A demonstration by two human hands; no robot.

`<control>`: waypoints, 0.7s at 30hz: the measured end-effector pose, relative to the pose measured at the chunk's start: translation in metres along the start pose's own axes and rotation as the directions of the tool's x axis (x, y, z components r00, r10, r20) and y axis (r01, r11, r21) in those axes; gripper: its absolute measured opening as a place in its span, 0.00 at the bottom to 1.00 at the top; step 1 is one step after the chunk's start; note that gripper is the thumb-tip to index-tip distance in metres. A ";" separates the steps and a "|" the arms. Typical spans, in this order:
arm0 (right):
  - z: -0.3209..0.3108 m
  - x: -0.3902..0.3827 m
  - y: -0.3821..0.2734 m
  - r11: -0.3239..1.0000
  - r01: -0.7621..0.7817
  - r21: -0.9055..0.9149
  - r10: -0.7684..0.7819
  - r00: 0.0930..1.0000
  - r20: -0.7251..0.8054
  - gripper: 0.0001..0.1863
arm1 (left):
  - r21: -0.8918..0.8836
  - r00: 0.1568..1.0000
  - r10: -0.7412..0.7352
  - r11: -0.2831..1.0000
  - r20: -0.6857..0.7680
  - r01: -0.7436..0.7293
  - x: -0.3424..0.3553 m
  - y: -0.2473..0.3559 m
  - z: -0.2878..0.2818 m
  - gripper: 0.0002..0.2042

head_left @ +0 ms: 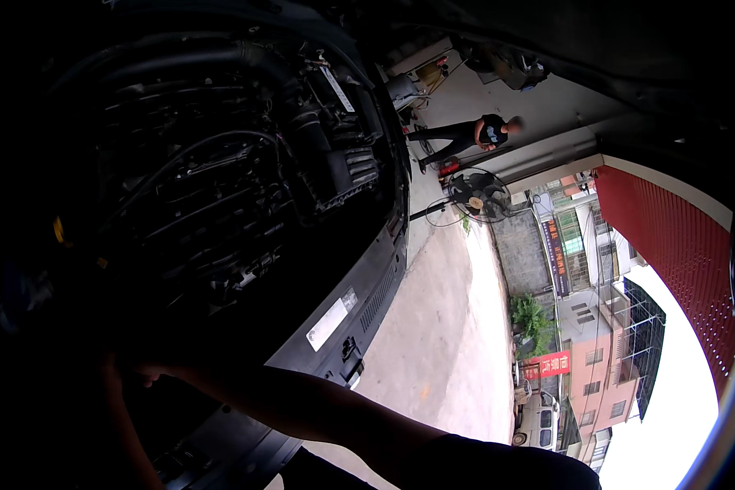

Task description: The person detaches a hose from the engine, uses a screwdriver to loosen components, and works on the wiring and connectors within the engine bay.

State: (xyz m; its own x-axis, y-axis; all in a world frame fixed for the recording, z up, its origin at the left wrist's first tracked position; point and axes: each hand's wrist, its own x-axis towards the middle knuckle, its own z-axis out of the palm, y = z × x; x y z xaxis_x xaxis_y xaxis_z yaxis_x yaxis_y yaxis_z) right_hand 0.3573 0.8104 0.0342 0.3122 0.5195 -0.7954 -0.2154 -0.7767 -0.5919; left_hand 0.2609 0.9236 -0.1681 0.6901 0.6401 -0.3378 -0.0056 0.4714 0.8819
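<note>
An open engine bay (pixel 212 180) fills the left half of the head view, most of it in deep shadow. My right arm reaches in from the lower right, and my right hand (pixel 150 374) is at the near side of the bay. Its fingers are too dark to make out. My left forearm (pixel 135 437) rises from the lower edge close beside it. My left hand is lost in the dark. What either hand touches or holds does not show. A black ribbed air duct (pixel 302 114) leads to a finned black box (pixel 355 167) farther in.
The car's front panel (pixel 359 302) carries a white label (pixel 331 322). Beyond it stand a black fan (pixel 478 196) and another person (pixel 490 132). A raised dark hood (pixel 661 73) hangs over the right. Outside are a red shutter (pixel 670 212) and a white van (pixel 545 420).
</note>
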 end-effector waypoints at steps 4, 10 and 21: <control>-0.003 0.004 0.001 0.992 0.083 -0.095 -0.079 0.996 0.045 0.18 | 0.073 0.987 0.038 0.996 0.155 -0.050 0.012 -0.004 -0.017 0.10; 0.005 0.031 0.034 0.860 0.160 -0.484 -0.223 0.972 -0.074 0.18 | 0.467 0.959 -0.174 0.845 -0.225 0.262 -0.024 0.075 0.060 0.07; 0.000 0.046 0.063 0.673 0.144 -0.726 -0.269 0.961 -0.059 0.18 | 0.183 0.950 -0.220 0.948 -0.222 0.262 -0.030 0.080 0.080 0.09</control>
State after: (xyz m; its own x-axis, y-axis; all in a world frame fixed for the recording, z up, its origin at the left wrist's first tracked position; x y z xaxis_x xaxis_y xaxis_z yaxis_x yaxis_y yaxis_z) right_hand 0.3583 0.7857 -0.0394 0.4125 0.6872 -0.5980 0.5712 -0.7065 -0.4178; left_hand 0.2974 0.8936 -0.0614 0.4958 0.6394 -0.5877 0.3075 0.5036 0.8073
